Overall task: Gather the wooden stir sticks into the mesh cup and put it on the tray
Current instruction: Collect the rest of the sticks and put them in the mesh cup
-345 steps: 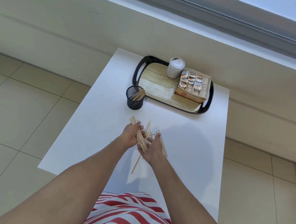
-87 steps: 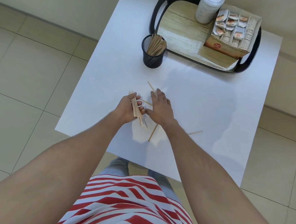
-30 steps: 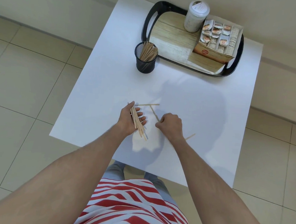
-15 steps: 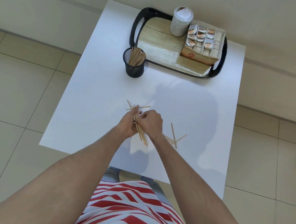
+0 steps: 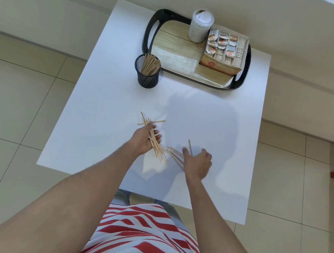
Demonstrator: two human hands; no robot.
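Observation:
My left hand is shut on a bundle of wooden stir sticks that jut out beyond both ends of the palm. To its right, my right hand rests fingers-down on several loose sticks lying on the white table; it is blurred, and whether it grips any is unclear. The black mesh cup, holding several sticks upright, stands on the table just left of the tray's near corner. The black-rimmed wooden tray lies at the far side.
On the tray stand a white lidded cup and a cardboard box of sachets at its right half. Tiled floor surrounds the table; a wall runs behind it.
My right hand has left the bundle and moved right, down onto the loose sticks. The left hand keeps its bundle in about the same place.

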